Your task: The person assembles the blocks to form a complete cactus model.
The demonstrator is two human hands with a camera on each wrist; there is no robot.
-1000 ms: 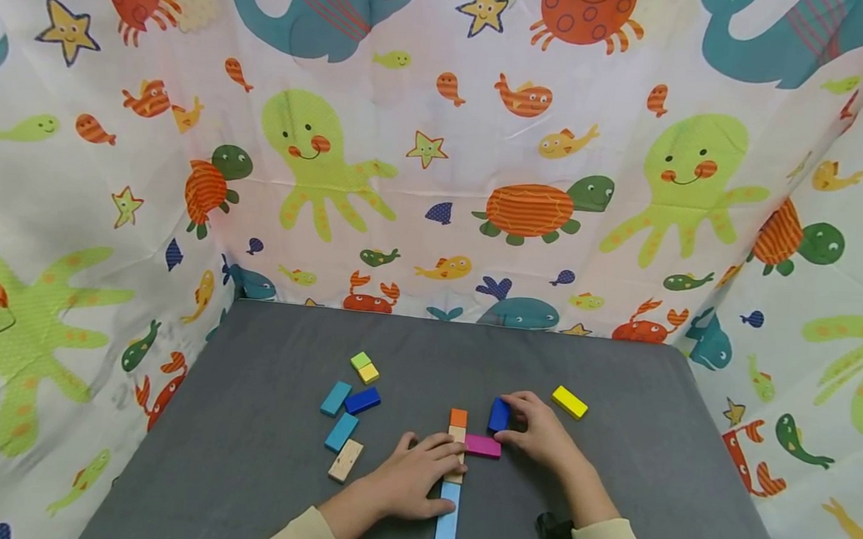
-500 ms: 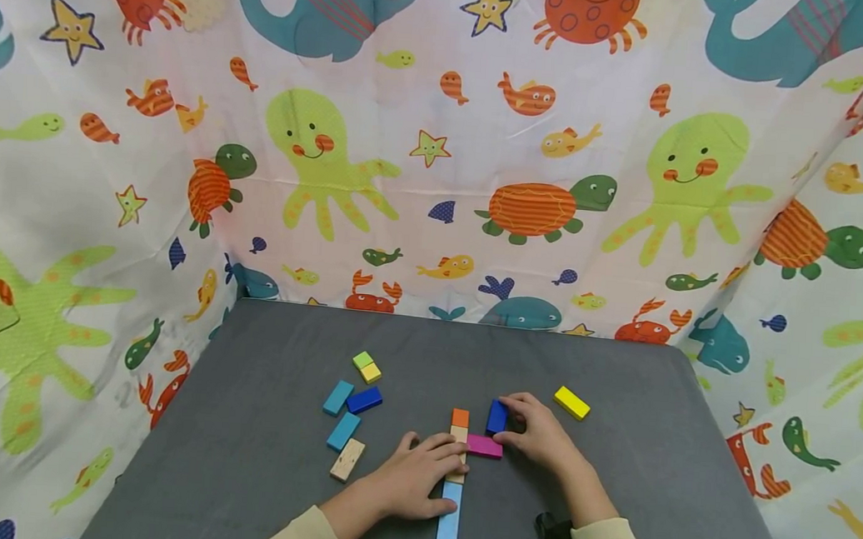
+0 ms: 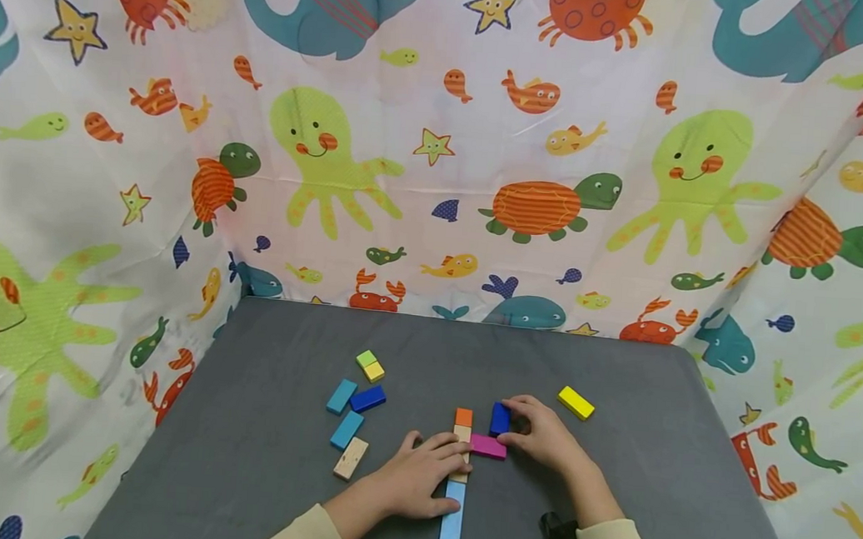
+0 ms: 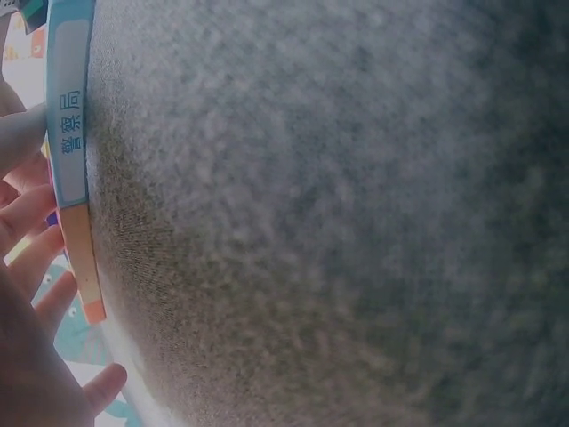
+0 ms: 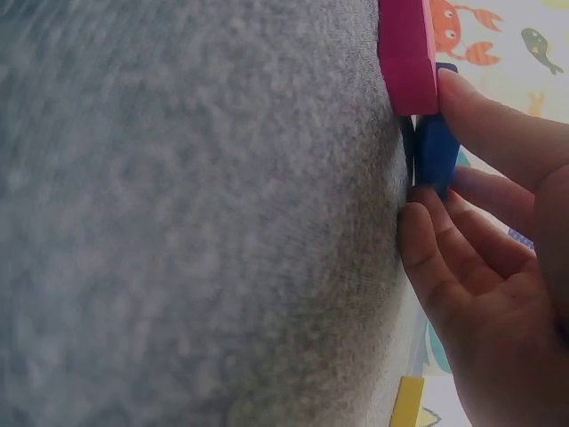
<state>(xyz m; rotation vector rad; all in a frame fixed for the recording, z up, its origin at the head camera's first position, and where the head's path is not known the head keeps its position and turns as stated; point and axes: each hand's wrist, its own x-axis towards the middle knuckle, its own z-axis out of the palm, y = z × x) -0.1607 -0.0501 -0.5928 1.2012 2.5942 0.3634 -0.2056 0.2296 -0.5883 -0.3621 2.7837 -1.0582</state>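
In the head view a straight row of blocks runs away from the person: a light blue block [image 3: 451,526] nearest, pale wooden blocks [image 3: 463,432], then an orange block [image 3: 464,417] at the far end. My left hand [image 3: 417,476] rests across this row with its fingers spread, thumb on the light blue part. A magenta block [image 3: 489,447] juts out to the right from the row. Just beyond it is a dark blue block [image 5: 436,151], which my right hand [image 3: 543,434] pinches between thumb and fingers, its near end right at the magenta block.
Loose blocks lie to the left: two teal blocks [image 3: 347,430], another dark blue block [image 3: 368,398], a wooden block [image 3: 350,459] and a green-and-yellow piece [image 3: 370,366]. A yellow block [image 3: 576,403] lies beyond my right hand. Printed fabric [image 3: 423,177] surrounds the grey table [image 3: 273,492].
The dark blue block has slid slightly left against the magenta block under my right hand. My left hand stays on the row. The head view has shifted a little.
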